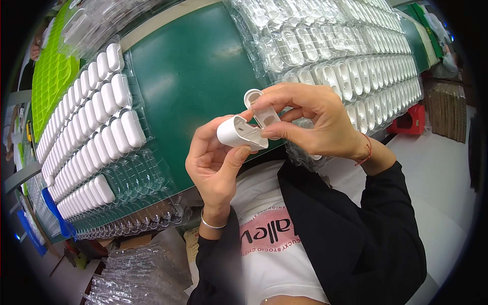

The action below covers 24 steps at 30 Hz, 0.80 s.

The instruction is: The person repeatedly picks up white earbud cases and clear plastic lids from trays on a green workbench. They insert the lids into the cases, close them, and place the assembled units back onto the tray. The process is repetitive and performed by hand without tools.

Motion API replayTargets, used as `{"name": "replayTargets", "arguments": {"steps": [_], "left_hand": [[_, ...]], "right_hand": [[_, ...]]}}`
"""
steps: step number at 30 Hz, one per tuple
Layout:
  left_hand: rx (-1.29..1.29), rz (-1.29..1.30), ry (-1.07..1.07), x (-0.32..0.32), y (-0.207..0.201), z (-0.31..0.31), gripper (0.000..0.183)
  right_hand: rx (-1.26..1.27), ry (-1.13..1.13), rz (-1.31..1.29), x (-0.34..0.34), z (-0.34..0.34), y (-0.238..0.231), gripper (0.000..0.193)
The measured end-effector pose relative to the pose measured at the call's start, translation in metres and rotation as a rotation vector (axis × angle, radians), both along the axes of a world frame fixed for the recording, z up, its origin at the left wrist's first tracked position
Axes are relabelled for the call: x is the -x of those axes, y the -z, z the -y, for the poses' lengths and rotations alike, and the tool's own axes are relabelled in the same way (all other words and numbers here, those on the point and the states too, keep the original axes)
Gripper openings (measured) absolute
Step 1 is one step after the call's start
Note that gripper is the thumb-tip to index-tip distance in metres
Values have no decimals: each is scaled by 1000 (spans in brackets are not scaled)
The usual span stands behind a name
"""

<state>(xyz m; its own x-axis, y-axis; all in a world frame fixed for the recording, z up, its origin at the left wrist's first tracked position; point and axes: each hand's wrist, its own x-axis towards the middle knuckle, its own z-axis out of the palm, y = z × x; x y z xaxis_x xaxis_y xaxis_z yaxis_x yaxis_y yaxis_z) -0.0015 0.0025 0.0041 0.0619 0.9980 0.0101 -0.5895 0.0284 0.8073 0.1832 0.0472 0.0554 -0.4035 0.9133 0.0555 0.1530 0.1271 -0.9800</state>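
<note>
Left hand: the left hand [211,170] is grasping a white shell [233,133] between thumb and fingers, in the middle of the frame.
White shell: it is a hollow, rounded piece, tilted, and its open side is turned toward the right of the frame.
Right hand: the right hand [320,119], just right of the middle, pinches a white inner piece [266,118] with the thumb and the fingers.
White inner piece: it has a rounded cap at the upper end and stands slanted, its lower end close at the shell's opening; I cannot tell if the two pieces are touching.
Wrists: a silver bracelet [212,224] is on the left one, a thin red bracelet [368,151] on the right one.
Table: the green table [190,61] extends behind the hands to the top of the frame.
Left side trays: a clear tray [140,175] carries rows of white cases [109,142]; its slots nearest to the person hold none.
Lime green sheet: the lime green sheet [53,76] is at the upper left, beyond these rows.
Upper right trays: clear plastic trays [254,48] hold many white hollow parts [330,79].
Right edge: a red box [409,121] is near a brown stack [447,109].
Lower left: stacked clear plastic [137,269] lies below the table's level.
</note>
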Motion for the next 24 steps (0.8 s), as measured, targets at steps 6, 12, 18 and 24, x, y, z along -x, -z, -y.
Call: {"name": "replayTargets", "arguments": {"steps": [6,12,18,24], "left_hand": [[2,-17,-4,1,2,-1,44],[27,-9,-2,0,-2,-2,42],[91,46,42,6,-4,0,44],[159,6,98,7,-2,1,48]], "right_hand": [[-28,9,31,0,1,-1,33],[30,-8,12,-2,2,-4,30],[0,22,96,-2,1,-5,25],[-204,44,129,0,0,0,19]]}}
